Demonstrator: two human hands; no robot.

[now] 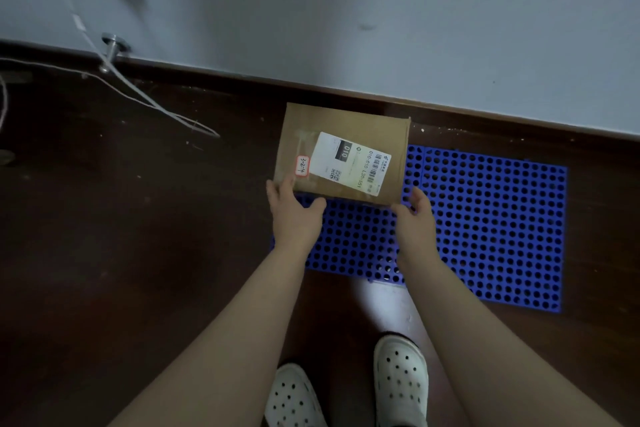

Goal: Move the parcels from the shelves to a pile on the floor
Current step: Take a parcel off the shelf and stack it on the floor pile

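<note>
A brown cardboard parcel (pixel 374 135) with a white shipping label and a small red-edged sticker sits at the far left corner of a blue perforated floor mat (pixel 491 218), close to the wall. My left hand (pixel 294 215) touches its near left corner, thumb under the edge. My right hand (pixel 415 218) is at its near right corner, fingers curled and spread. Whether the parcel rests on the mat or is held just above it cannot be told.
Dark wooden floor (pixel 138 236) runs to a dark baseboard and a pale wall. A metal doorstop (pixel 112 48) and loose white cables (pixel 156 104) lie at the far left. My feet in white perforated clogs (pixel 398 381) stand at the mat's near edge.
</note>
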